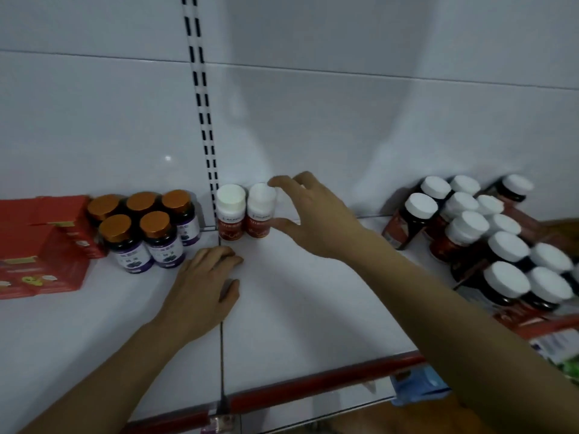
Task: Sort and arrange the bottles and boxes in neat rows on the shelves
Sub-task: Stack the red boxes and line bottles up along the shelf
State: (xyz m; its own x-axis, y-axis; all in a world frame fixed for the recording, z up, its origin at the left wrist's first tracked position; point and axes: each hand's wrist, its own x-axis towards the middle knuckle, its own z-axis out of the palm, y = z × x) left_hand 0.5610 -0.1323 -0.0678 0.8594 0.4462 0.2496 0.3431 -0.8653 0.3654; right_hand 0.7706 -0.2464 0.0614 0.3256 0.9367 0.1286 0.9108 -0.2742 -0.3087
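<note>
The right hand (pixel 308 216) is spread open beside the white-capped bottle (pixel 259 214), perhaps brushing it; a nudge could tip it into its twin (pixel 231 211). The left hand (pixel 203 286) rests flat, empty, on the shelf (pixel 313 308).

Two upright white-capped red-labelled bottles (pixel 232 214) side by side at the shelf's (pixel 297 292) back, beside five orange-capped bottles (pixel 161 239)

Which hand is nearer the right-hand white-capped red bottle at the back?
Right. The right hand spreads beside the white-capped bottle, fingertip at its cap; the left hand rests on the white shelf, in front, apart.
</note>
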